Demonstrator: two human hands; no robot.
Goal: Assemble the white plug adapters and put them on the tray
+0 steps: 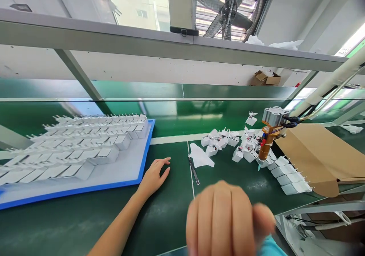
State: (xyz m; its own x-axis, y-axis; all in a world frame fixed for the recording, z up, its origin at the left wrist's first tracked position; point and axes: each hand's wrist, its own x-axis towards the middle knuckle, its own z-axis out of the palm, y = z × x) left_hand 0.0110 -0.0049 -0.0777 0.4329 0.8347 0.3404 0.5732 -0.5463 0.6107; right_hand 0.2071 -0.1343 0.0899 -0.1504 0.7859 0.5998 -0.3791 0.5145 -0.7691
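My left hand (155,176) rests over the green table beside the tray's right edge, its fingers loosely apart and nothing in them. Close to the camera rises my right hand (224,218), closed, with its fingers side by side and the thumb blurred at the right. The inside of that hand is hidden. Left of my left hand, a blue-edged tray (128,168) bears rows of small white box-shaped parts (82,155). Tweezers (193,170) and a white paper piece (201,155) lie between the hands and the loose white parts (218,140).
An orange and silver dispensing tool (267,143) hangs from a pale arm (333,83) above more white parts (289,174) at the right. Brown cardboard (322,153) lies behind them. A metal shelf beam (128,43) crosses overhead, with a large fan (228,10) beyond.
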